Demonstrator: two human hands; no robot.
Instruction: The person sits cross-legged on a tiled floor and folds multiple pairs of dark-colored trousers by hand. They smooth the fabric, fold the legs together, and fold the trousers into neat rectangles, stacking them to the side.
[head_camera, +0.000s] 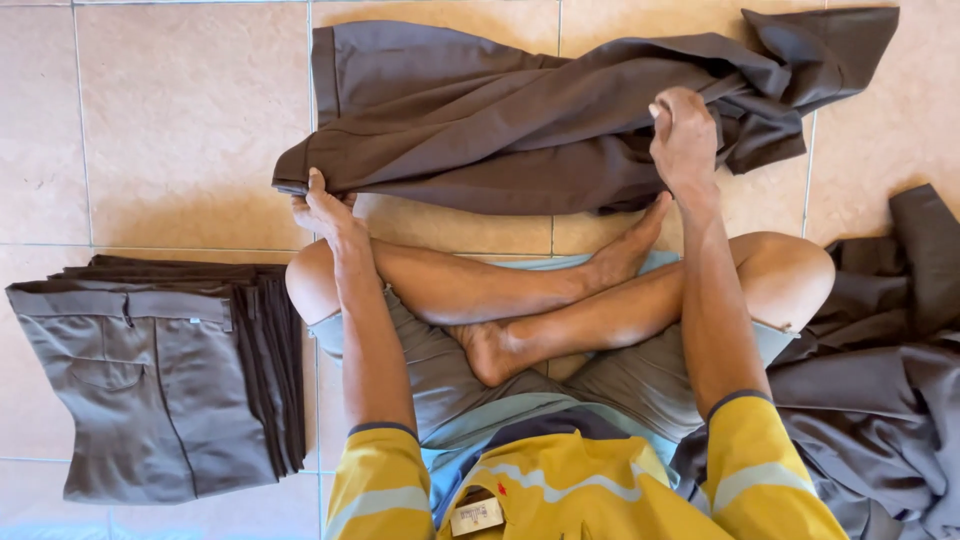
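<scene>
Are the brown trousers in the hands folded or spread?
Partly folded: trousers doubled lengthwise on the floor, right end bunched; left hand and right hand grip them.

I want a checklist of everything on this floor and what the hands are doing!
Surface: tan tiled floor, grout lines showing.
Job's things: brown trousers spread in front of the crossed legs, rumpled at the right end.
Clutter: stack of folded trousers at left; loose heap of dark cloth at right.
Grippers: left hand pinches the trousers' left edge; right hand grips the bunched right part.
Cables: nothing seen.
Surroundings: only floor visible.
</scene>
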